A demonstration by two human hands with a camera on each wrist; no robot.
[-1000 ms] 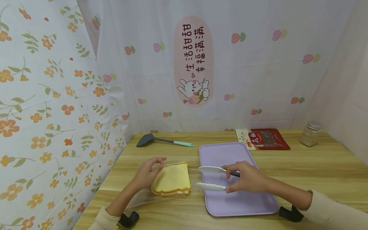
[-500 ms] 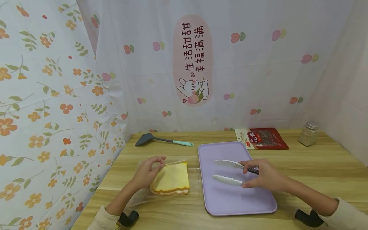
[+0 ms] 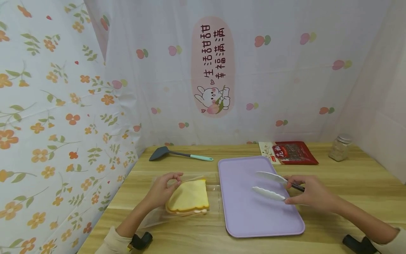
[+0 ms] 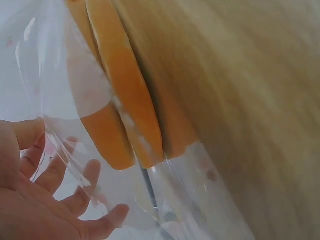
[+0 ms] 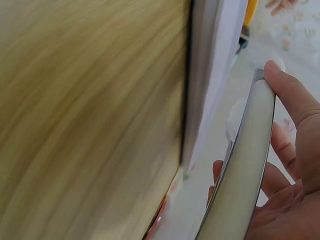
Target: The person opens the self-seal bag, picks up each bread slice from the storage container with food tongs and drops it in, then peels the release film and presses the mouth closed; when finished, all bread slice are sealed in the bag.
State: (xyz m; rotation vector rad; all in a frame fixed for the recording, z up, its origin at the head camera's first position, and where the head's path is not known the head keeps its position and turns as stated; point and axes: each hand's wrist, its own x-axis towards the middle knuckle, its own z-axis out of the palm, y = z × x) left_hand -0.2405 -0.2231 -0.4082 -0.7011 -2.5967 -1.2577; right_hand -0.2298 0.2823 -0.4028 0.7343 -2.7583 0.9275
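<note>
A stack of bread slices (image 3: 188,196) lies inside a clear plastic bag (image 3: 214,197) on the left part of the table. Thumb and fingers of my left hand (image 3: 164,190) pinch the bag's film at the upper left of the bread; the left wrist view shows the film (image 4: 65,150) between thumb and fingertips. My right hand (image 3: 312,192) holds tongs (image 3: 269,193) by their dark handles, over the right side of the lilac tray (image 3: 233,225). The tongs' white tips point left and stand apart, with no bread between them. One pale tong arm (image 5: 245,150) fills the right wrist view's middle.
Behind the bread lies a dark spatula (image 3: 180,153) with a mint handle. A red and white spice packet (image 3: 290,152) sits behind the tray. At the far right back stands a lidded glass jar (image 3: 340,148). Patterned curtains enclose the table's back and left.
My right hand has carried the tongs rightward, from beside the bread bag to over the tray's right side. The left hand has stayed at the bag.
</note>
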